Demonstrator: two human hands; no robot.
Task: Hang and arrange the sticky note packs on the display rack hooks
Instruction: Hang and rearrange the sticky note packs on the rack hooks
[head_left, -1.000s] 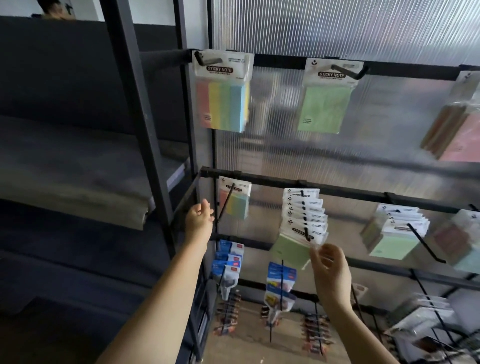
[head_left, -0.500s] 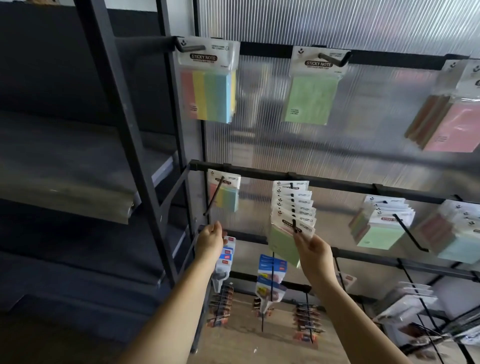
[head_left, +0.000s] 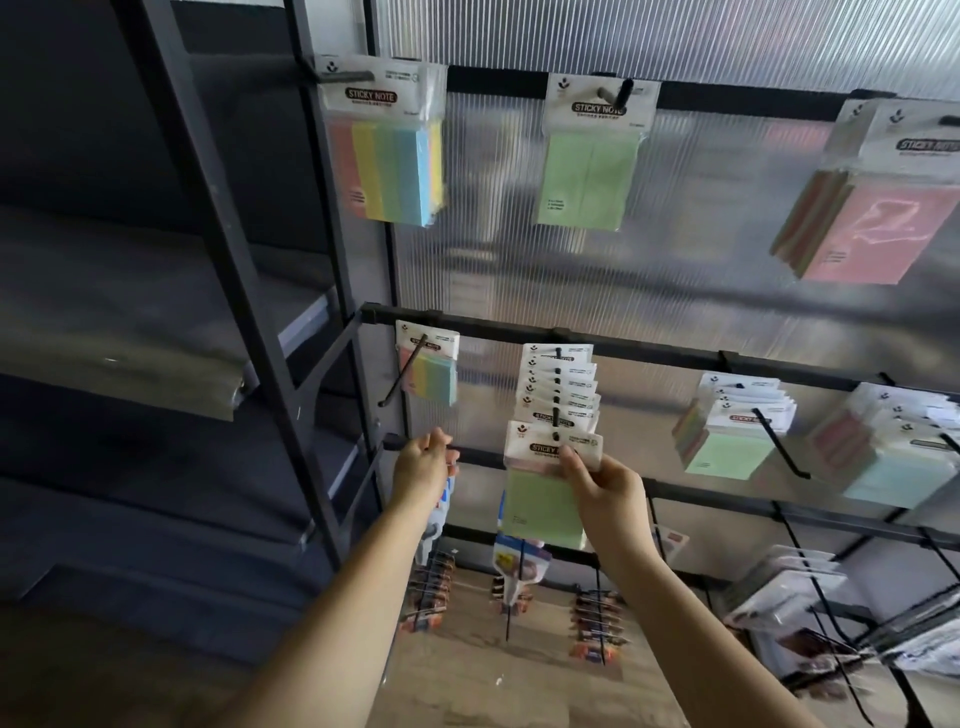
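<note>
Lower centre: the right hand (head_left: 605, 486) pinched the header card of the front green sticky note pack (head_left: 545, 506), foremost of a stack on the middle hook (head_left: 556, 415). Left of it, the left hand (head_left: 423, 467) hung with fingers loosely curled, holding nothing, below a nearly bare hook (head_left: 402, 376) carrying one multicolour pack (head_left: 430, 375). Further up, single packs hung well apart on the top rail (head_left: 493, 83).
</note>
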